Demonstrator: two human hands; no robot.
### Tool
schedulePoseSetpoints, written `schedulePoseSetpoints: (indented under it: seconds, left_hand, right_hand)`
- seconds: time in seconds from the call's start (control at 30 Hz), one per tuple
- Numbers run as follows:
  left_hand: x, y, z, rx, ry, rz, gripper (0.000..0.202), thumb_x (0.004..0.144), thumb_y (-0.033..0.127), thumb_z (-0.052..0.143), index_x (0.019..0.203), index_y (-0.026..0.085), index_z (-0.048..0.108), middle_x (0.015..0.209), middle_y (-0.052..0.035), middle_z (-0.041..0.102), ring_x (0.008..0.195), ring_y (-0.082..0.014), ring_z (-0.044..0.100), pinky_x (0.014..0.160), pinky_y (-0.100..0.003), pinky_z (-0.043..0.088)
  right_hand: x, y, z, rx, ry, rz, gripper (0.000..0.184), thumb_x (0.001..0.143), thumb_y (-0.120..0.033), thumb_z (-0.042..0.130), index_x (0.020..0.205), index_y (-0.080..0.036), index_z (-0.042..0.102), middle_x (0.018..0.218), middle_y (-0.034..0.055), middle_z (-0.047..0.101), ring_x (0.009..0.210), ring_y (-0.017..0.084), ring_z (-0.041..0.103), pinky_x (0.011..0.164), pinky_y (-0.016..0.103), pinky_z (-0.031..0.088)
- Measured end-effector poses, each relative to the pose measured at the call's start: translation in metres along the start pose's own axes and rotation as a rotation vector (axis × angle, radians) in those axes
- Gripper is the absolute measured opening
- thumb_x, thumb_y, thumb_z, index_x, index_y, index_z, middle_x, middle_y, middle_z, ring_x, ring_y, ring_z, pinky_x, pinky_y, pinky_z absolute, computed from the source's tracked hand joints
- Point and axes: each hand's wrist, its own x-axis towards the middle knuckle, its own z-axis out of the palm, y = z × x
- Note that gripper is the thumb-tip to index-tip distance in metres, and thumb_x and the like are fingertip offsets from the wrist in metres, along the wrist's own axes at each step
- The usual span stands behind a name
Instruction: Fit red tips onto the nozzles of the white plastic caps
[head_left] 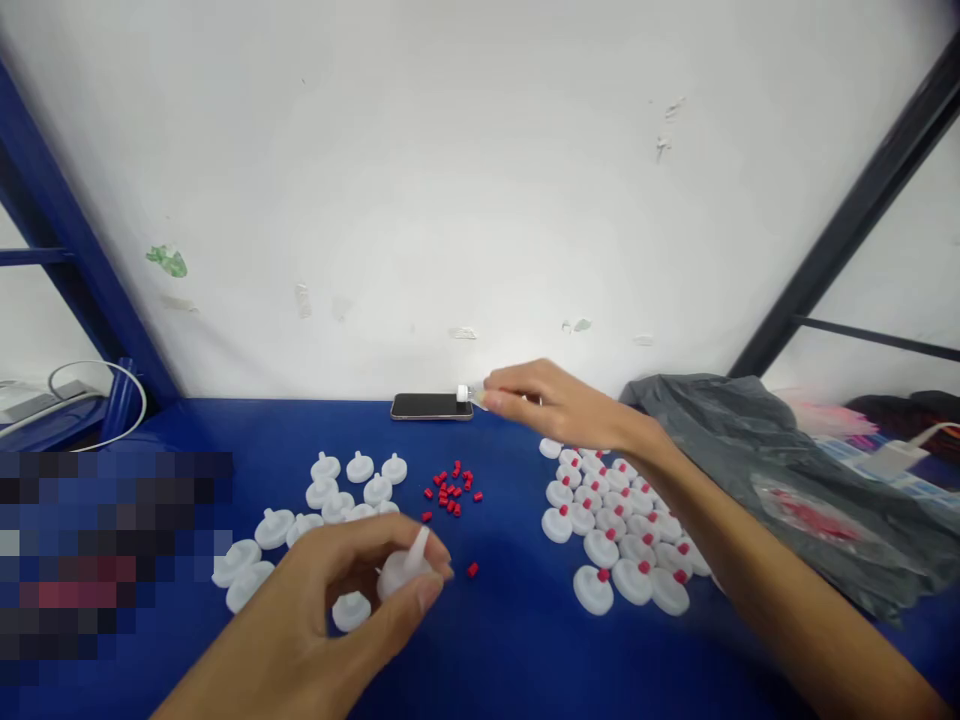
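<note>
My left hand (pixel 352 610) is closed round a white nozzle cap (pixel 407 570), a round disc with a pointed tip that stands upward between fingers and thumb. Far back, my right hand (pixel 544 400) pinches a small clear thing with a white end (pixel 463 394); its kind is not clear, and the fingers hide part of it. That white end is by the right end of a dark phone (pixel 431 406). White nozzle caps without red tips (pixel 359 467) lie around and behind my left hand. Small red tip caps (pixel 450 492) are scattered in the middle, one single red cap (pixel 472 570) nearer me.
White nozzle caps with red tips (pixel 601 546) lie grouped on the right of the blue table (pixel 480 660), partly behind my right forearm. A grey plastic bag (pixel 720 440) lies farther right. A white wall (pixel 480 200) rises behind, between dark frame posts (pixel 847 190).
</note>
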Motion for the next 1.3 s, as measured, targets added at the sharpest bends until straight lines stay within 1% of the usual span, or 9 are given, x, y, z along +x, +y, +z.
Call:
schedulePoseSetpoints:
  seconds: [0.07, 0.2, 0.37, 0.47, 0.67, 0.9, 1.13, 1.23, 1.3]
  left_hand:
    - [0.005, -0.003, 0.006, 0.116, -0.024, 0.064, 0.029, 0.096, 0.051, 0.055, 0.097, 0.03, 0.076, 0.088, 0.0013, 0.077, 0.07, -0.0161, 0.068, 0.062, -0.024, 0.056]
    - [0.009, -0.009, 0.029, 0.222, 0.104, 0.202, 0.026, 0.097, 0.043, 0.056, 0.089, 0.03, 0.077, 0.105, -0.0023, 0.074, 0.098, -0.0225, 0.068, 0.086, -0.035, 0.056]
    - [0.006, -0.019, 0.04, 0.257, -0.043, 0.175, 0.025, 0.099, 0.031, 0.05, 0.09, 0.029, 0.074, 0.099, -0.0024, 0.071, 0.091, -0.0208, 0.068, 0.08, -0.034, 0.053]
    - [0.007, -0.025, 0.039, 0.328, -0.109, 0.112, 0.022, 0.096, 0.023, 0.051, 0.091, 0.028, 0.072, 0.1, -0.0015, 0.071, 0.086, -0.0198, 0.069, 0.076, -0.033, 0.051]
    - [0.016, -0.029, 0.043, 0.449, -0.211, 0.037, 0.03, 0.093, 0.012, 0.047, 0.096, 0.026, 0.073, 0.106, -0.0017, 0.073, 0.091, -0.0208, 0.073, 0.076, -0.031, 0.05]
    - [0.033, -0.021, 0.035, 0.741, -0.172, -0.028, 0.034, 0.097, 0.008, 0.045, 0.105, 0.019, 0.077, 0.109, -0.0087, 0.077, 0.107, -0.0318, 0.07, 0.095, -0.047, 0.051]
    - [0.039, -0.033, 0.023, 0.786, -0.102, -0.024, 0.037, 0.093, 0.002, 0.044, 0.1, 0.015, 0.078, 0.104, -0.0127, 0.078, 0.101, -0.0344, 0.069, 0.091, -0.05, 0.053]
    - [0.034, -0.04, 0.021, 0.739, -0.02, 0.081, 0.033, 0.097, 0.013, 0.046, 0.102, 0.019, 0.078, 0.108, -0.0117, 0.076, 0.105, -0.0325, 0.068, 0.093, -0.05, 0.054]
    - [0.028, -0.044, 0.02, 0.675, 0.133, 0.214, 0.031, 0.101, 0.028, 0.047, 0.109, 0.021, 0.076, 0.114, -0.0127, 0.074, 0.11, -0.0331, 0.067, 0.096, -0.053, 0.054]
  right_hand:
    - [0.002, 0.01, 0.007, -0.237, -0.099, 0.069, 0.047, 0.108, -0.049, 0.043, 0.071, -0.021, 0.047, 0.067, -0.0038, 0.051, 0.059, 0.011, 0.041, 0.06, 0.028, 0.028]
    - [0.01, 0.023, 0.041, -0.354, -0.22, 0.115, 0.04, 0.101, -0.044, 0.057, 0.069, -0.02, 0.055, 0.063, -0.0017, 0.057, 0.056, 0.012, 0.043, 0.059, 0.03, 0.025]
    - [0.016, 0.031, 0.06, -0.386, -0.257, 0.154, 0.039, 0.098, -0.052, 0.063, 0.075, -0.021, 0.062, 0.068, -0.0016, 0.064, 0.059, 0.013, 0.05, 0.059, 0.028, 0.027]
    - [0.015, 0.033, 0.053, -0.383, -0.246, 0.162, 0.043, 0.102, -0.056, 0.056, 0.079, -0.02, 0.064, 0.071, -0.0009, 0.066, 0.061, 0.013, 0.052, 0.059, 0.028, 0.028]
    - [0.013, 0.031, 0.037, -0.41, -0.153, 0.186, 0.044, 0.107, -0.048, 0.049, 0.078, -0.02, 0.064, 0.061, -0.0012, 0.058, 0.056, 0.013, 0.044, 0.059, 0.029, 0.027]
    - [0.011, 0.03, 0.032, -0.392, -0.135, 0.174, 0.039, 0.105, -0.046, 0.053, 0.078, -0.02, 0.064, 0.061, -0.0017, 0.059, 0.058, 0.013, 0.046, 0.059, 0.029, 0.028]
    - [0.009, 0.031, 0.024, -0.404, -0.125, 0.199, 0.037, 0.105, -0.046, 0.053, 0.083, -0.02, 0.067, 0.065, -0.0009, 0.064, 0.059, 0.013, 0.051, 0.06, 0.029, 0.03]
    - [0.006, 0.025, 0.01, -0.421, -0.096, 0.214, 0.032, 0.104, -0.046, 0.054, 0.091, -0.022, 0.07, 0.075, 0.0005, 0.071, 0.066, 0.015, 0.057, 0.062, 0.029, 0.032]
    - [-0.001, 0.013, 0.001, -0.436, -0.053, 0.233, 0.029, 0.105, -0.045, 0.053, 0.098, -0.023, 0.07, 0.082, 0.0008, 0.074, 0.07, 0.016, 0.06, 0.063, 0.029, 0.034]
